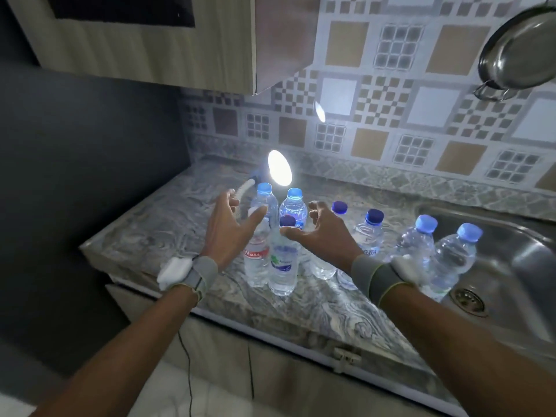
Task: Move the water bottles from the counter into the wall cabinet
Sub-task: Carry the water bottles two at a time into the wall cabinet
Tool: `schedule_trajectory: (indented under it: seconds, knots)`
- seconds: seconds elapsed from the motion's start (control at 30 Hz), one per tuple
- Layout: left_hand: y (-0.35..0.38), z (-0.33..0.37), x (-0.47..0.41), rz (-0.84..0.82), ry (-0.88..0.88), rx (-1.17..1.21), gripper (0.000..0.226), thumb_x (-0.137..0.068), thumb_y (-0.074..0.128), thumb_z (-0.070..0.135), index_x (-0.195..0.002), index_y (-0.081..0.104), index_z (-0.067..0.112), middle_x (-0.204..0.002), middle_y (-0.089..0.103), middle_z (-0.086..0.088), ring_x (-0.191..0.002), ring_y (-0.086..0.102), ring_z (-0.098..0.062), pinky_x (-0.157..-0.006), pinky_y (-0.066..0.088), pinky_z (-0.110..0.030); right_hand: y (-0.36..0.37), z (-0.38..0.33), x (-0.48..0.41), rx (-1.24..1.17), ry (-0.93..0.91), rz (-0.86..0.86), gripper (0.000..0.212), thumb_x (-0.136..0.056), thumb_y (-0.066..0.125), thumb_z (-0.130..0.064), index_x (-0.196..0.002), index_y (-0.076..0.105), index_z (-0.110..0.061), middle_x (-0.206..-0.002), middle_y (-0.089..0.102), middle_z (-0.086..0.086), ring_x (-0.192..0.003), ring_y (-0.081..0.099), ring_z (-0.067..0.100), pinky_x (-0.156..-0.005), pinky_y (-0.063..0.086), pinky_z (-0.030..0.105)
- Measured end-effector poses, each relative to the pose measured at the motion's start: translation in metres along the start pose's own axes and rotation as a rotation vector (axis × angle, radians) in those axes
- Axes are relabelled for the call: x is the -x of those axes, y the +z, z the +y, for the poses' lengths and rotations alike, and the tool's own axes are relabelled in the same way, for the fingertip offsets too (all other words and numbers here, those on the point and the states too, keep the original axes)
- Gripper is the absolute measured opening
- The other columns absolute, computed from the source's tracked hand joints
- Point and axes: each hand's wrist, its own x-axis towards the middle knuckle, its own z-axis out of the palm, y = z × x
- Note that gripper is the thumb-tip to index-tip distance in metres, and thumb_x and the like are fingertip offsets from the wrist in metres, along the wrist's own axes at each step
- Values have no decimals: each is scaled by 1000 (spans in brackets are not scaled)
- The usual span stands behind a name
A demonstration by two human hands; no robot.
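Several clear water bottles with blue caps stand on the marble counter [168,224]. A dark-capped bottle [283,260] stands nearest, beside one with a red label [256,257]. My left hand [231,233] hovers open just left of these two, fingers spread. My right hand [325,230] hovers open to their right, its thumb close to the dark cap. Neither hand holds anything. More bottles stand behind [293,206] and to the right [370,236], and two [454,257] stand by the sink. The wall cabinet [144,46] hangs above, its door [285,40] swung open.
A lit gooseneck lamp [279,173] glares behind the bottles. A steel sink [511,248] lies at the right, and a steel pan [523,52] hangs on the tiled wall. A dark wall bounds the left. Lower cabinets and a cable [188,368] sit below the counter edge.
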Motion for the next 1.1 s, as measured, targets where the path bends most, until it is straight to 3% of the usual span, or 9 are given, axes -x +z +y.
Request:
schedule_trajectory:
  seconds: [0.1, 0.2, 0.3, 0.47, 0.67, 0.77, 0.97, 1.1]
  knots:
    - [7, -26, 11, -51, -50, -7, 83, -79, 71, 55, -142, 34, 15, -134, 51, -2, -118, 52, -17, -97, 45, -35, 22, 16, 3, -40, 31, -37, 87, -68, 86, -42, -137, 43, -13, -131, 58, 2, -115, 56, 14, -93, 45, 25]
    - [16, -44, 19, -103, -72, 25, 82, -74, 74, 57, -137, 38, 19, -132, 54, 2, -118, 55, -17, -99, 47, -36, 44, 27, 5, -73, 67, -15, 80, -58, 88, -44, -121, 51, -12, -117, 65, 6, -98, 67, 15, -81, 53, 22]
    - [23, -53, 26, -119, -80, 68, 75, -76, 78, 43, -137, 40, 20, -122, 53, 10, -111, 55, -11, -96, 44, -29, 62, 36, 6, -95, 82, 43, 86, -50, 83, -57, -117, 53, -11, -111, 66, 4, -98, 67, 19, -86, 56, 35]
    - [29, -64, 30, -140, -75, 75, 74, -77, 80, 37, -136, 41, 16, -119, 52, 9, -108, 52, -6, -91, 38, -20, 81, 42, 2, -131, 140, 116, 66, -66, 90, -32, -117, 54, -10, -108, 70, 4, -98, 68, 21, -89, 55, 37]
    - [34, -79, 28, -153, -91, 57, 81, -71, 79, 40, -138, 41, 15, -125, 56, 2, -115, 54, -13, -96, 42, -26, 93, 49, -4, -160, 190, 176, 65, -66, 90, -32, -117, 55, -13, -110, 72, 5, -97, 69, 22, -89, 55, 37]
    - [36, -81, 27, -180, -93, 55, 72, -77, 80, 31, -137, 41, 18, -119, 55, 6, -111, 55, -13, -91, 41, -24, 93, 49, -5, -173, 175, 198, 59, -67, 89, -29, -114, 57, -14, -106, 73, 3, -89, 68, 18, -85, 55, 31]
    - [44, -76, 23, -177, -101, 57, 60, -75, 82, 34, -125, 52, 21, -106, 63, 9, -95, 63, -9, -76, 45, -17, 88, 55, 0, -129, 159, 236, 49, -68, 86, -28, -108, 61, -15, -102, 74, 1, -85, 67, 17, -79, 54, 27]
    - [48, -79, 21, -171, -137, 61, 62, -68, 86, 38, -119, 57, 21, -107, 71, 2, -94, 69, -15, -84, 56, -34, 84, 61, 8, -127, 134, 259, 52, -64, 84, -35, -108, 62, -18, -101, 75, -1, -90, 70, 20, -82, 56, 35]
